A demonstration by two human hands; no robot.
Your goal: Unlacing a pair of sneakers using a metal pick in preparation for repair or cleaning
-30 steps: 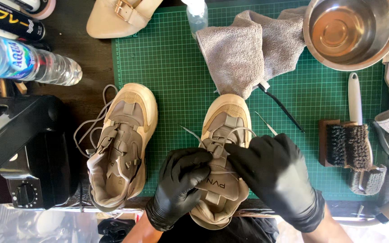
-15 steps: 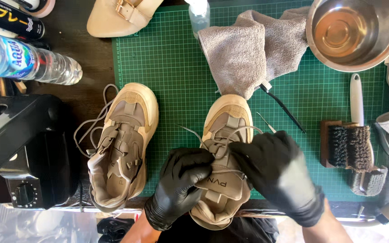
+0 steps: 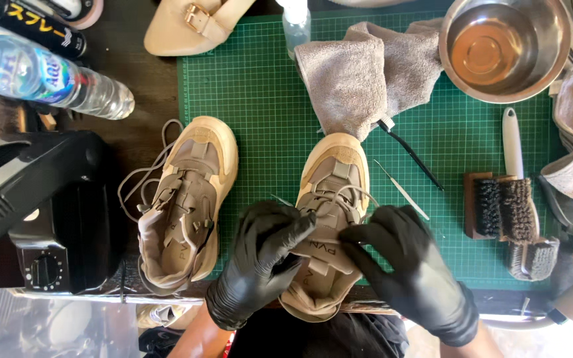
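A beige sneaker (image 3: 187, 199) with loose laces lies left, at the edge of the green mat (image 3: 260, 99). Its mate, the shoe (image 3: 329, 199) (chunky, smooth, tan), sits mid-mat, toe pointing away, long axis running near to far. The left hand (image 3: 263, 262) and right hand (image 3: 409, 265), black-gloved, pinch its tongue. Bristly brushes (image 3: 512, 215) rest right.
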